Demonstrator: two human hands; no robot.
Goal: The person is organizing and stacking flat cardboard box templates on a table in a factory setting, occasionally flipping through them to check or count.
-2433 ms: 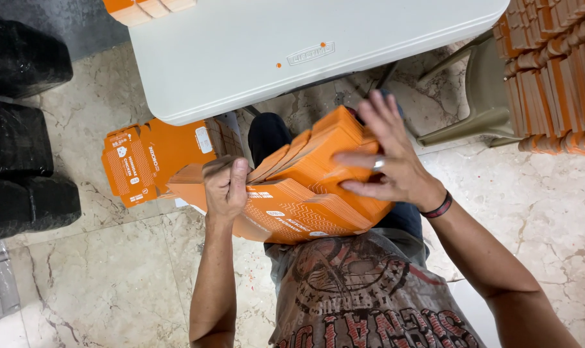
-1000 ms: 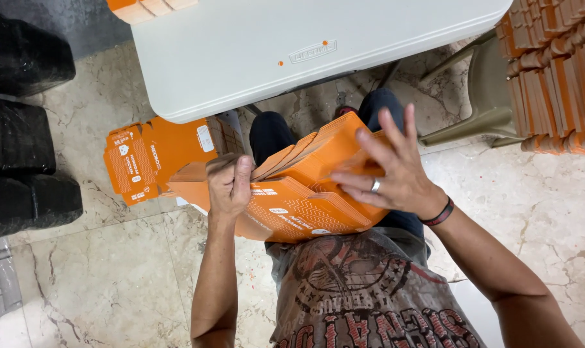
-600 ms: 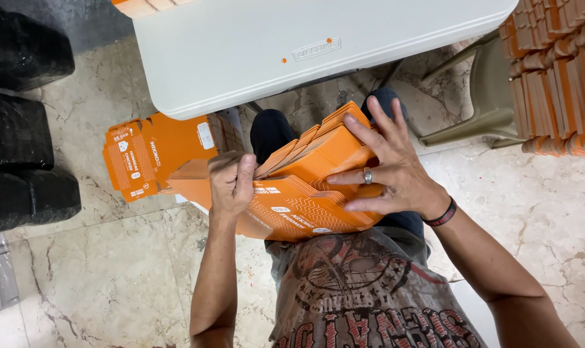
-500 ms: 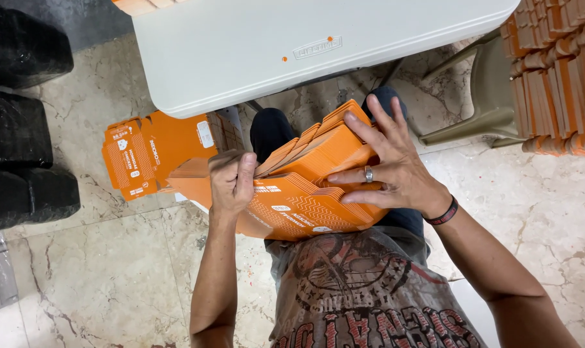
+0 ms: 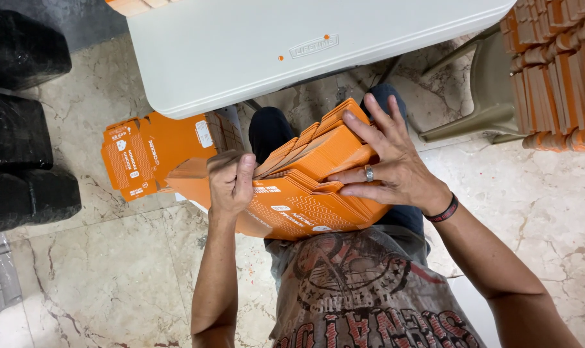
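An orange cardboard box (image 5: pixel 305 187), partly folded with white print on its sides, rests on my lap below the table's edge. My left hand (image 5: pixel 230 182) grips its left flap, fingers curled over the edge. On the box's upper right side lies my right hand (image 5: pixel 388 166), fingers spread and pressing the folded panels down; it wears a ring and a dark wristband.
A white folding table (image 5: pixel 241 51) spans the top. Flat orange box blanks (image 5: pixel 150 151) lie on the marble floor at left. Stacked orange blanks (image 5: pixel 557 71) fill a chair (image 5: pixel 479 96) at right. Black bundles (image 5: pixel 18 129) sit at far left.
My right hand has slid down and flattened on the box's upper panels, pressing them together. My left hand keeps its grip on the left flap. The box stays on my lap.
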